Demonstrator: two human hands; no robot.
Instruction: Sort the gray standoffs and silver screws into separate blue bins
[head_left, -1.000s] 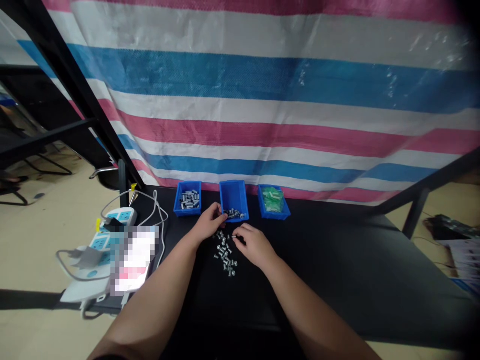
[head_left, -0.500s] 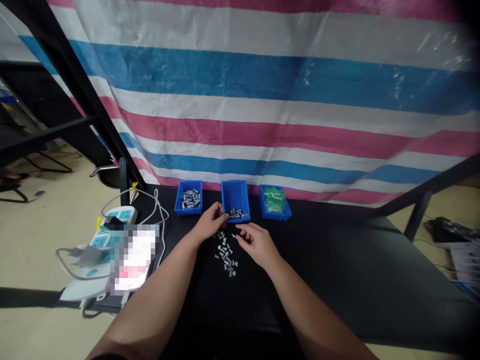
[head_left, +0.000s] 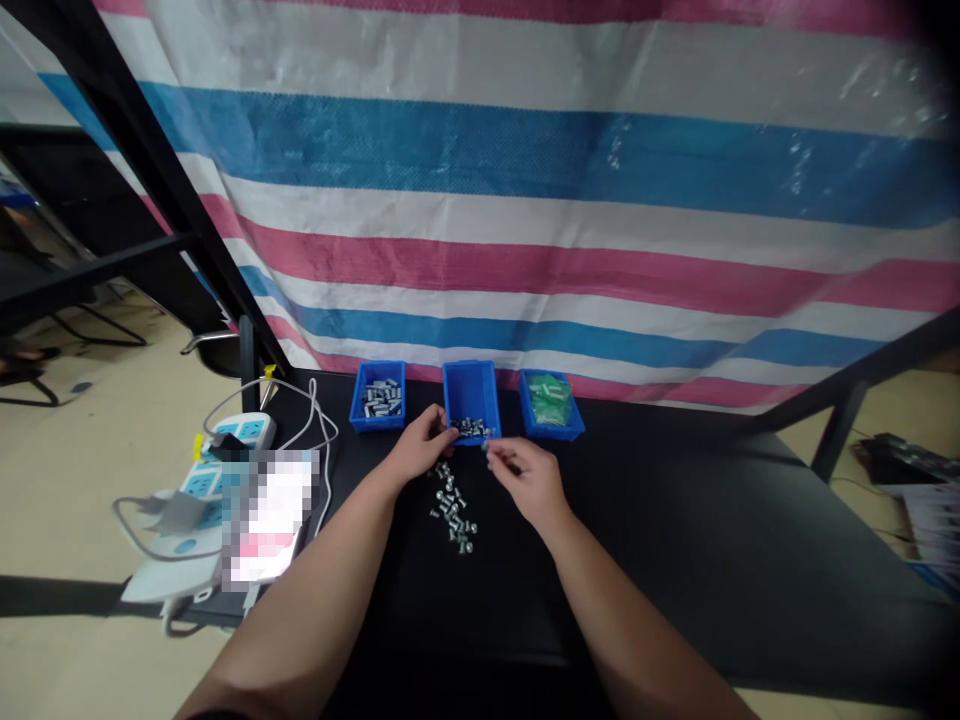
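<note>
On the black table stands the middle blue bin (head_left: 472, 385), with small metal screws (head_left: 470, 428) gathered at its near end. My left hand (head_left: 422, 443) grips the bin's near left corner, thumb and fingers closed against it. My right hand (head_left: 529, 475) is at the near right corner of the same bin, thumb and forefinger pinched on a small screw (head_left: 486, 445), largely covered by the fingertips. Between my hands and nearer to me, a loose pile of silvery screws (head_left: 454, 512) lies on the tabletop.
A left blue bin (head_left: 355, 408) holds short metal cylinders; a right blue bin (head_left: 568, 432) holds a green plastic bag. At the table's left are a power strip (head_left: 255, 430), white cables and a blurred-out phone-like screen (head_left: 274, 515). A striped sheet (head_left: 525, 250) hangs behind.
My right hand has moved forward and slightly right, from beside the screw pile to the middle bin's near edge, carrying a screw. My left hand has stayed at the bin's corner.
</note>
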